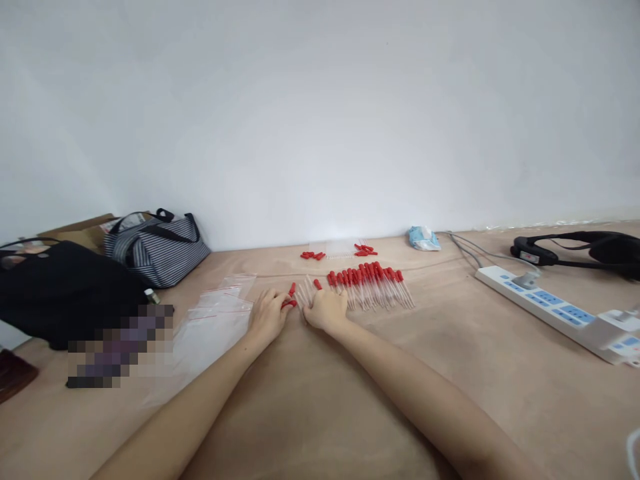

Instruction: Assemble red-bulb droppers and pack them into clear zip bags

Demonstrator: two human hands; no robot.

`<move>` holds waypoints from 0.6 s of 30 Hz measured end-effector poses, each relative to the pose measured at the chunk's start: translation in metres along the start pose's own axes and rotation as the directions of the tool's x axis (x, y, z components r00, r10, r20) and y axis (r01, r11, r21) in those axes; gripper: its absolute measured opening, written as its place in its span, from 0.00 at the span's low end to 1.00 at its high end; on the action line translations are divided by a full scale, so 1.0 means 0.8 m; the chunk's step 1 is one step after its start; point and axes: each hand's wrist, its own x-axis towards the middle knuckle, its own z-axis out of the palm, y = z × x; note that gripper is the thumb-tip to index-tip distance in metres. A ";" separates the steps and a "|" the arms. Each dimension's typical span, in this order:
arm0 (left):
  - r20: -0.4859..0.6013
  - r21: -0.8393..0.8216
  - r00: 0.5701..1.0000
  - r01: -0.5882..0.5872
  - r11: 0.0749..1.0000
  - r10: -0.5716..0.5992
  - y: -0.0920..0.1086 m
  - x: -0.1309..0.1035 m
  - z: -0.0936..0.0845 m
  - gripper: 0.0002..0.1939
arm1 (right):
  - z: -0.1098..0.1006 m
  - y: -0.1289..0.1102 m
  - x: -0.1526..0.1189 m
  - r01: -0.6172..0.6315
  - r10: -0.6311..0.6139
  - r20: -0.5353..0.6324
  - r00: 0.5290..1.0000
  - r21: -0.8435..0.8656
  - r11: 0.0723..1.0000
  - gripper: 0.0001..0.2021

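Observation:
My left hand [269, 313] is closed, its fingertips at a red rubber bulb [289, 303]; another red bulb [293, 289] lies just beyond. My right hand [325, 309] rests on several thin clear tubes [303, 291], its fingers curled; what they grip is too small to make out. One red bulb [317, 285] shows above its fingers. To the right lies a row of clear droppers with red bulbs [373, 287]. Loose red bulbs [313, 255] and more red bulbs [366, 250] sit farther back on clear plastic.
Clear zip bags [215, 323] lie left of my left hand. Beyond them are a striped bag [160, 250] and a black bag [70, 287]. On the right are a blue-and-white packet [424, 239], a power strip [555, 310] and a black strapped device [580, 250].

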 end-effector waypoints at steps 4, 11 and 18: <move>-0.066 -0.048 0.998 -0.013 0.999 0.010 0.003 0.001 0.001 0.04 | -0.002 0.003 0.000 -0.011 0.010 0.036 0.999 0.028 1.000 0.14; -0.176 -0.260 0.984 -0.028 0.965 -0.019 0.008 0.000 0.004 0.02 | -0.012 0.012 -0.006 -0.024 0.023 0.102 0.995 0.009 1.000 0.14; -0.212 -0.556 0.969 -0.010 0.831 -0.130 0.025 -0.006 0.002 0.11 | -0.028 0.077 -0.032 0.163 -0.163 0.005 0.987 0.037 0.986 0.12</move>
